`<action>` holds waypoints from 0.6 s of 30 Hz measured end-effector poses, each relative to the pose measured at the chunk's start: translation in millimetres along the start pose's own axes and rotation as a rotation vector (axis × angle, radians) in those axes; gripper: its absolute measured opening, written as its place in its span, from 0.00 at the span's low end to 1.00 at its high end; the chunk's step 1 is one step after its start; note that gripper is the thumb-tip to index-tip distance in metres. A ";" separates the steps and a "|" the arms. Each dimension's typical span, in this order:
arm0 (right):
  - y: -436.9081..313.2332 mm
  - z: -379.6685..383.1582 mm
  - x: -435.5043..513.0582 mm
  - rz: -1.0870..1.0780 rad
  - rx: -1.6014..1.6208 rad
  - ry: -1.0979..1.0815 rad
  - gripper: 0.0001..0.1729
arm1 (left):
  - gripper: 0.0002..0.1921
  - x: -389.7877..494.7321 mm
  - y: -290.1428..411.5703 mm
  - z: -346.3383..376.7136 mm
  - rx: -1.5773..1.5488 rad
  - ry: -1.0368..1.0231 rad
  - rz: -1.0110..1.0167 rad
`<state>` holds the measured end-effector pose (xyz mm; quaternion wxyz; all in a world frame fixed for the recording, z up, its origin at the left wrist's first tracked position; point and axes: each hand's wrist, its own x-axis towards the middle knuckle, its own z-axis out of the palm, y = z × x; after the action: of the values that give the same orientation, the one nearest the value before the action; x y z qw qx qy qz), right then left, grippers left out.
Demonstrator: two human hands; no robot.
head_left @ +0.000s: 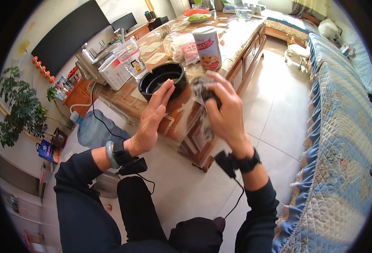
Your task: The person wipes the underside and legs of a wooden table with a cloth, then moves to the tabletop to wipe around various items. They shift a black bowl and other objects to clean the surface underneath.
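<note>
My right hand (225, 110) grips a crumpled grey patterned cloth (201, 90) at the near corner of the wooden table (173, 109); part of the cloth hangs over the edge. Nothing is in my left hand (151, 120), raised with its fingers extended in front of a black round ashtray (164, 76). Its fingertips overlap the ashtray in the view, and I cannot tell whether they touch it. Behind the cloth stands a white and red canister (207, 47). A clear plastic cup with a cartoon print (132, 60) is left of the ashtray.
A white box (114, 74) and a metal kettle (86, 63) stand at the table's left edge. Behind the ashtray lies a plastic bag (176, 47). A large blue water bottle (100, 129) is on the floor at left, and a quilt-covered sofa (337, 151) runs along the right.
</note>
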<state>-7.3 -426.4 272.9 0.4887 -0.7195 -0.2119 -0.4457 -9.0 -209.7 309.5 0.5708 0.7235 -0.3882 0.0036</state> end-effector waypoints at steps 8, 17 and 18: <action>-17.3 29.8 -3.6 -0.103 0.067 -0.412 0.10 | 0.37 -4.7 -6.5 -0.2 -0.110 0.088 0.083; -67.2 16.7 -62.7 -0.209 0.207 -0.404 0.13 | 0.33 -6.3 -0.7 0.4 -0.103 0.132 0.082; -71.0 8.9 -63.5 -0.208 0.225 -0.408 0.13 | 0.32 -6.3 1.6 1.5 -0.081 0.139 0.077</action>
<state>-88.6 -379.5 254.3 0.4644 -0.7100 -0.4271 -0.3128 -15.0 -207.4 307.5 0.6245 0.6824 -0.3751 0.0600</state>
